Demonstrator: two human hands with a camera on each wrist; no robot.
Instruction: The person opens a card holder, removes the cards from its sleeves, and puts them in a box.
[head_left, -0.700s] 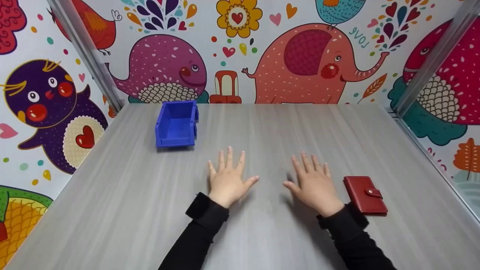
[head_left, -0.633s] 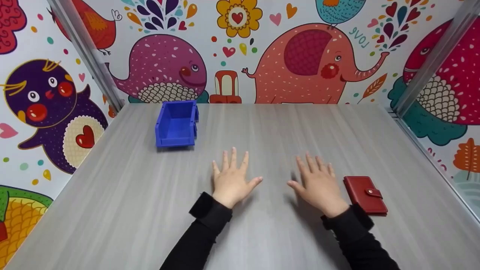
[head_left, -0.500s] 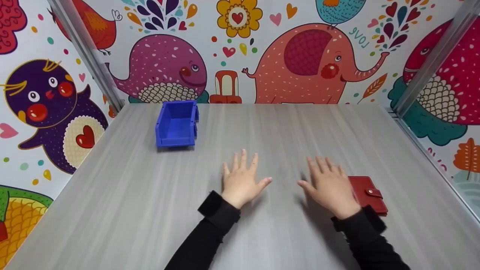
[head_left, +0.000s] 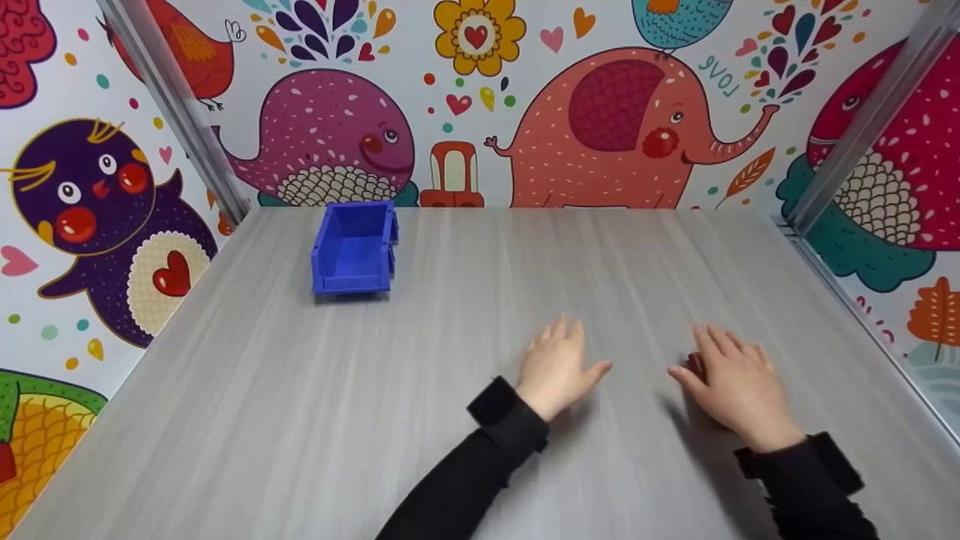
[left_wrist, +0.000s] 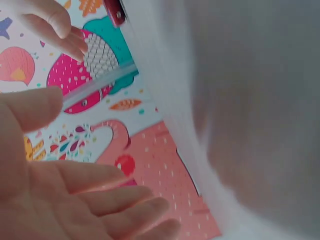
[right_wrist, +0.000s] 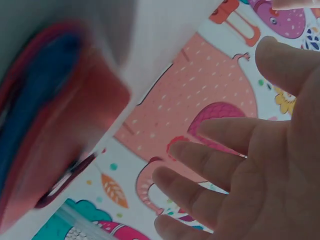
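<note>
My right hand hovers over a red leather wallet with its fingers straight and spread, hiding nearly all of it in the head view. In the right wrist view the same wallet appears close up, with its edge and strap showing and a gap between it and the fingers. To the left, my left hand is held over the table, fingers extended and thumb out to the right, holding nothing. The left wrist view shows a corner of the wallet beyond that hand.
A blue plastic bin stands at the back left of the grey wood-look table. Printed cartoon walls enclose the back and both sides, with metal posts at the corners.
Both hands have moved to the right and slightly nearer. The right hand has gone from beside the wallet to over it, while wallet and bin keep their places.
</note>
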